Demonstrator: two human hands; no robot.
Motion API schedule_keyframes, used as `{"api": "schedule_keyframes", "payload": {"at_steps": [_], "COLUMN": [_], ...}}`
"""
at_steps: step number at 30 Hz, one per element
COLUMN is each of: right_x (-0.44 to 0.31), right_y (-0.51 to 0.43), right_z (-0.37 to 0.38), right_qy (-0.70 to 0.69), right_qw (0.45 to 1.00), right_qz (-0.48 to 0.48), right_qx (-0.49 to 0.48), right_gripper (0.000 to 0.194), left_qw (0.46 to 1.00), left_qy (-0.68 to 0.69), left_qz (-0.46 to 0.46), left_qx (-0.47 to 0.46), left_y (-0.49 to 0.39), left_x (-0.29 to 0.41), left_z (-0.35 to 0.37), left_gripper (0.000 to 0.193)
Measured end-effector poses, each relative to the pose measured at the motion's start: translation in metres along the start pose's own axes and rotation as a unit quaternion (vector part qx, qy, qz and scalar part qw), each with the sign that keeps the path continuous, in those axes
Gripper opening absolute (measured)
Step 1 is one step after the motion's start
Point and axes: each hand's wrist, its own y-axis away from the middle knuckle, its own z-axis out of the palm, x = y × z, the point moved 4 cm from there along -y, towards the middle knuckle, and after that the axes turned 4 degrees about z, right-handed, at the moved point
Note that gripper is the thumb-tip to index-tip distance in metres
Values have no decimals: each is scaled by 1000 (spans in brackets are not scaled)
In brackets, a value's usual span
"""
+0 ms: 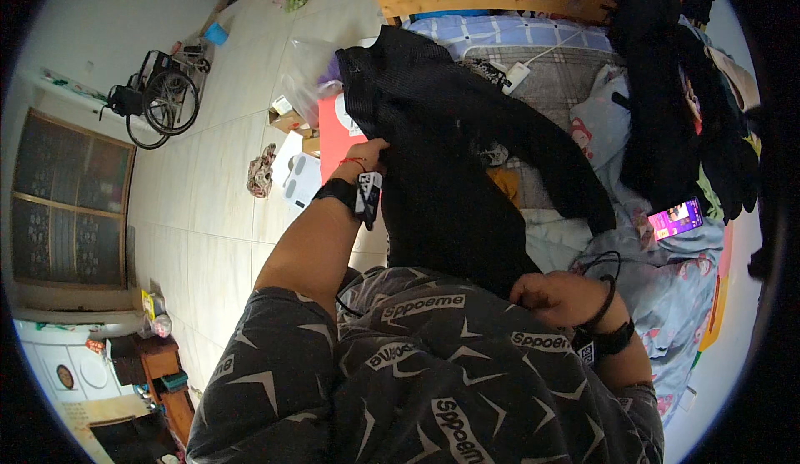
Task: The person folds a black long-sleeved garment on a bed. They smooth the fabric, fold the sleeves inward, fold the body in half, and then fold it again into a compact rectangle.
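A black ribbed long-sleeved garment [437,151] is spread out in front of me, partly over the bed. My left hand [370,153] grips its left edge, the fingers hidden behind the cloth. At the bottom right corner of the garment, my right hand [542,298] pinches the fabric close to my body. One sleeve [562,157] stretches away to the right across the bedding. The collar end points away from me, toward the wooden headboard. Both of my wrists carry dark straps.
The bed [550,104] holds a white power strip [516,78], a lit phone [675,221], a light-blue quilt [681,289] and piled dark clothes [650,89]. Left of it are a red box [331,127] and a bathroom scale [303,179]. A wheelchair [164,98] stands by the wall.
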Motion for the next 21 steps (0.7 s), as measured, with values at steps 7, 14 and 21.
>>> {"api": "schedule_keyframes", "payload": {"at_steps": [7,14,21], "right_x": [-26,-33,-2], "right_y": [17,-63,-57], "right_z": [-26,4,-25], "right_qy": [-81,-69,68], "right_qw": [976,996,935], "right_qz": [-135,-40,-57], "right_qx": [148,-48,343], "right_gripper": [37,35,46], "left_qw": [938,891,869], "left_qy": [-169,441,431], "left_qz": [223,-102,-56], "left_qx": [205,23,236], "left_y": [-10,27,67], "left_x": [58,37,40], "left_z": [-79,-11,-44], "left_gripper": [39,43,46]}}
